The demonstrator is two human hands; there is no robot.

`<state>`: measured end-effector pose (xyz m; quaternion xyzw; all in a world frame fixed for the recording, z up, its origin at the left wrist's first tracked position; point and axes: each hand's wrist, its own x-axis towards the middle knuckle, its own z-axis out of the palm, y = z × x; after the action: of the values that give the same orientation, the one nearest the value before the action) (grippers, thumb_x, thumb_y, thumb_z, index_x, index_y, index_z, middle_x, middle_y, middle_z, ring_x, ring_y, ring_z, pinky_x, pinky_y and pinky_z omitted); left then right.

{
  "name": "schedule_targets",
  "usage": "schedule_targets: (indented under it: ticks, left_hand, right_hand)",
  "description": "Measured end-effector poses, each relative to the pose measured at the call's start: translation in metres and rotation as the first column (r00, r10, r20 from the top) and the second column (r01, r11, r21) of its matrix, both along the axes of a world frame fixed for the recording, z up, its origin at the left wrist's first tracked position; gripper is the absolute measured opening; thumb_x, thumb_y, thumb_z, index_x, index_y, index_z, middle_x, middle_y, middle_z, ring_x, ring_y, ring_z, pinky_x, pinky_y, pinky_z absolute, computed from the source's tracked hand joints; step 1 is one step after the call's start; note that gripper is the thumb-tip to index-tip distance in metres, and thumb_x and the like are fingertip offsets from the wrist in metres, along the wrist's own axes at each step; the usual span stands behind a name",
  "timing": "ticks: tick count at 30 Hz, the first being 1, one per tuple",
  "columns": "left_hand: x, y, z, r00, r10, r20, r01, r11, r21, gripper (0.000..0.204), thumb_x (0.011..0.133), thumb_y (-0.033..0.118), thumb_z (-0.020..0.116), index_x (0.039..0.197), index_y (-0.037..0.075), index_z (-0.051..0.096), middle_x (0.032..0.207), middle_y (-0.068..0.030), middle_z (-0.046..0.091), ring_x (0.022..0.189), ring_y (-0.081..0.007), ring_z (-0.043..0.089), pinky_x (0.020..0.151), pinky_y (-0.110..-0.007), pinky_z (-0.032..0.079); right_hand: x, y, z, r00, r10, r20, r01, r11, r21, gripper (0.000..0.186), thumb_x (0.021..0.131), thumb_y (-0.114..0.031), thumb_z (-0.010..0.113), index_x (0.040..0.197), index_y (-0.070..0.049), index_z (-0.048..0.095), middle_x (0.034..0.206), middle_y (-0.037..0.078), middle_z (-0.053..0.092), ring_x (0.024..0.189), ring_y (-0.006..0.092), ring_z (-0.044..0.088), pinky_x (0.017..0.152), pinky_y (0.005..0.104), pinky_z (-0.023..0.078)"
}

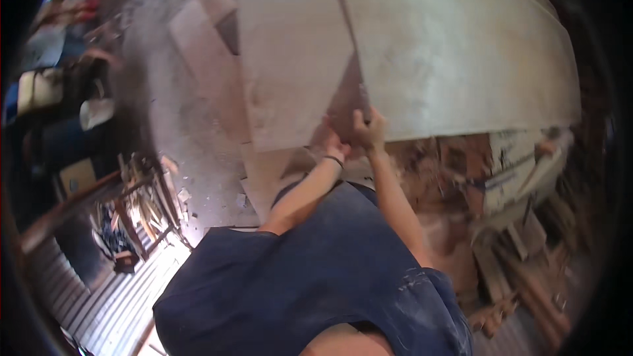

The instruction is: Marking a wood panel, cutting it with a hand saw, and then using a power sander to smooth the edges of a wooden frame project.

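Observation:
Two large, pale wooden sheets lie side by side in front of me, a left sheet (290,59) and a wider right sheet (461,53). A dark gap between them widens toward me into a brown wedge (346,95). My right hand (370,133) is closed at the near left corner of the right sheet, with thumb and fingers about its edge. Close beside it, my left hand (336,144) is at the near right corner of the left sheet, a dark band on its wrist. Blur and the sheet's edge obscure its fingers.
Flat board pieces (204,33) lie on the dusty grey floor (165,79) to the left. Wood scraps and offcuts (521,244) are heaped at the right. A wooden frame structure (142,217) stands at lower left, with a pale jerrycan (36,89) and other containers beyond.

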<state>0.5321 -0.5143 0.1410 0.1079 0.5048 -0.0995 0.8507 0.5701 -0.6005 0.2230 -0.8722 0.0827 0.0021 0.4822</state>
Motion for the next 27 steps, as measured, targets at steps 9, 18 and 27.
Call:
schedule_targets:
  ticks: [9, 18, 27]
  left_hand:
    - [-0.005, -0.002, 0.038, 1.0, 0.025, 0.004, -0.025, 0.965, 0.261, 0.084, 0.077, 0.061, 0.068, 0.137, 0.009, 0.04, 0.141, -0.0102, 0.043, 0.128, -0.0325, 0.043, 0.104, -0.053, 0.041]
    - [-0.016, 0.003, -0.027, 0.994, -0.074, 0.079, 0.054, 0.97, 0.237, 0.072, 0.088, 0.06, 0.053, 0.137, 0.009, 0.041, 0.138, -0.0104, 0.048, 0.126, -0.033, 0.046, 0.106, -0.052, 0.038]
    - [-0.018, 0.003, 0.005, 1.0, -0.013, 0.004, 0.012, 0.979, 0.205, 0.085, 0.081, 0.066, 0.059, 0.144, 0.018, 0.029, 0.142, -0.0087, 0.042, 0.128, -0.0315, 0.042, 0.103, -0.051, 0.04]
  right_hand:
    - [-0.263, -0.044, 0.161, 0.845, -0.207, -0.494, 0.22, 0.975, -0.032, 0.018, 0.082, -0.017, 0.064, 0.091, -0.001, 0.064, 0.069, 0.018, 0.06, 0.064, 0.0328, 0.061, 0.059, 0.0365, 0.046]
    - [-0.001, -0.001, 0.016, 0.956, -0.168, -0.24, 0.159, 0.986, -0.054, 0.028, 0.08, -0.023, 0.057, 0.072, 0.003, 0.06, 0.065, 0.025, 0.058, 0.066, 0.0453, 0.059, 0.061, 0.0495, 0.047]
    - [-0.29, -0.043, 0.136, 0.931, -0.3, -0.209, 0.308, 0.951, 0.005, 0.035, 0.074, -0.004, 0.058, 0.108, 0.001, 0.066, 0.07, 0.02, 0.063, 0.058, 0.0278, 0.063, 0.055, 0.0337, 0.047]
